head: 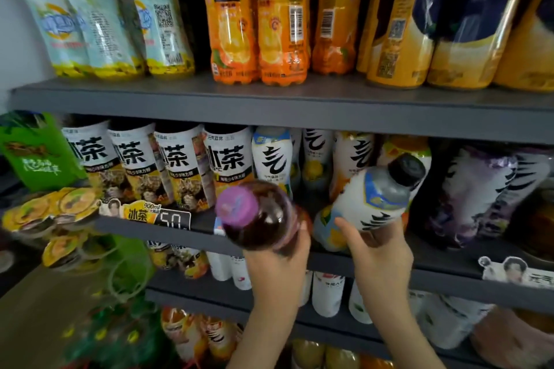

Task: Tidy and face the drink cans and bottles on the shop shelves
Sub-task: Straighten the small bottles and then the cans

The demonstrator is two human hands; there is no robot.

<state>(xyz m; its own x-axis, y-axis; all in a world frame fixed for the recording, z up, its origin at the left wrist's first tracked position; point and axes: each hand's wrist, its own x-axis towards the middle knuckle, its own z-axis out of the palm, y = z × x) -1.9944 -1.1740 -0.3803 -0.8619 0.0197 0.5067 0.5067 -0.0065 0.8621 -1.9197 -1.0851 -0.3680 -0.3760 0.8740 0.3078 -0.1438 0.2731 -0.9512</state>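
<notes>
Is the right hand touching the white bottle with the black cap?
Touching. The head view shows the right hand gripping the tilted white bottle from below.

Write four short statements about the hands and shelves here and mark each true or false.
1. The left hand holds a dark bottle with a purple cap. True.
2. The right hand is empty. False: it grips a white bottle with a dark cap.
3. Orange bottles stand on the upper shelf. True.
4. Both held bottles are upright. False: both are tilted.
</notes>
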